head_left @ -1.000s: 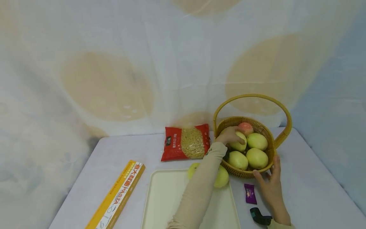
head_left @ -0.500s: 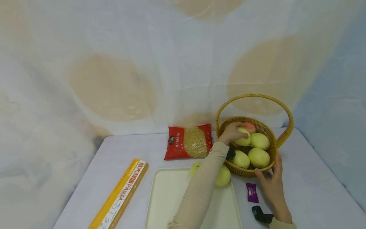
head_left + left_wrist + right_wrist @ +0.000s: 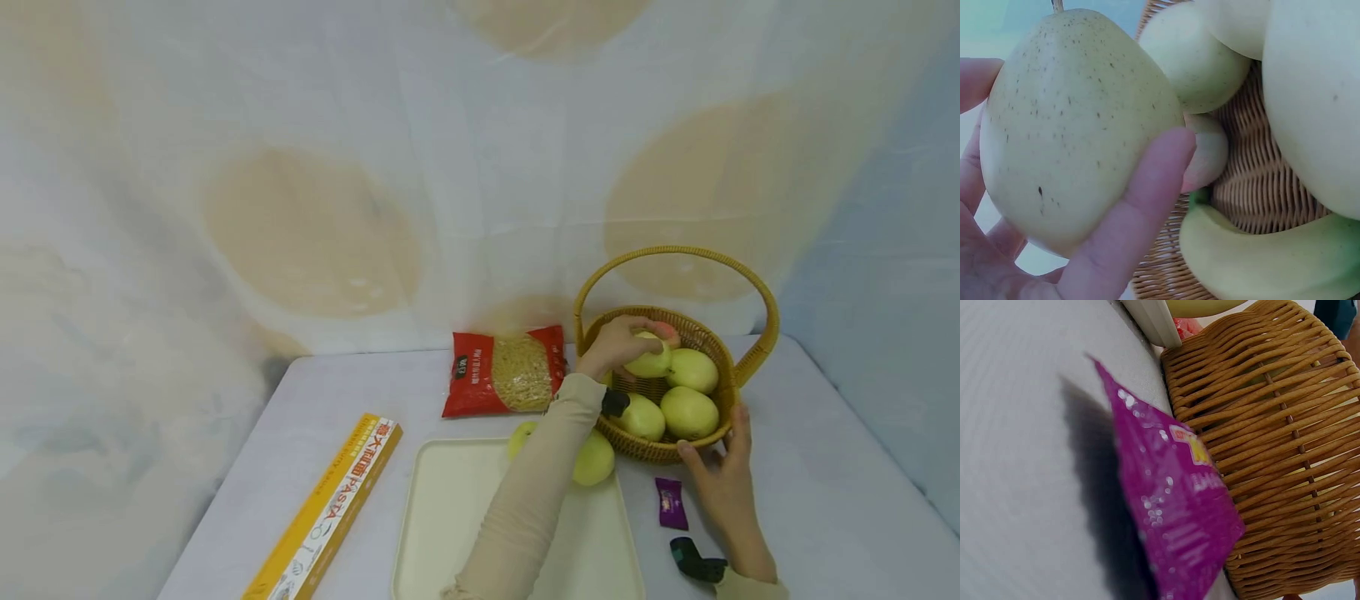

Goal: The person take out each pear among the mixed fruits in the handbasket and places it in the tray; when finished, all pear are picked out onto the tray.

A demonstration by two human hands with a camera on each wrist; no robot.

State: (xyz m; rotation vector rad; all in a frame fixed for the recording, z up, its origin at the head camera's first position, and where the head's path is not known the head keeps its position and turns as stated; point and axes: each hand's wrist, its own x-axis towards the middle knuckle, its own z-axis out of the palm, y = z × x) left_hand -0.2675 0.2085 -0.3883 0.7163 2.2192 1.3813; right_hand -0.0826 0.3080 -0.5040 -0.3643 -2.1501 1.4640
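Observation:
My left hand [image 3: 618, 343] grips a pale green pear [image 3: 1079, 137] inside the basket's rim, thumb and fingers around its sides. The pear's stem shows in the left wrist view. The wicker basket [image 3: 651, 451] with a tall arched handle also holds several more pears [image 3: 689, 412], a reddish fruit [image 3: 667, 334] and a banana [image 3: 1260, 256]. My right hand [image 3: 726, 492] touches the basket's near right side with thumb and fingers spread apart. A small purple-wrapped packet [image 3: 1169, 500] lies on the table beside that hand, close to the basket.
Left of the basket lies a red pasta bag [image 3: 472, 387]. A cream tray [image 3: 450, 500] bears green fruit [image 3: 594, 458], partly hidden by my left sleeve. A long yellow pasta box [image 3: 330, 508] lies at the left. Patterned cloth [image 3: 510, 208] hangs behind the table.
The whole scene has shifted a little right in the head view. My left hand has raised the pear slightly and moved it rightward in the basket. My right hand stays against the basket.

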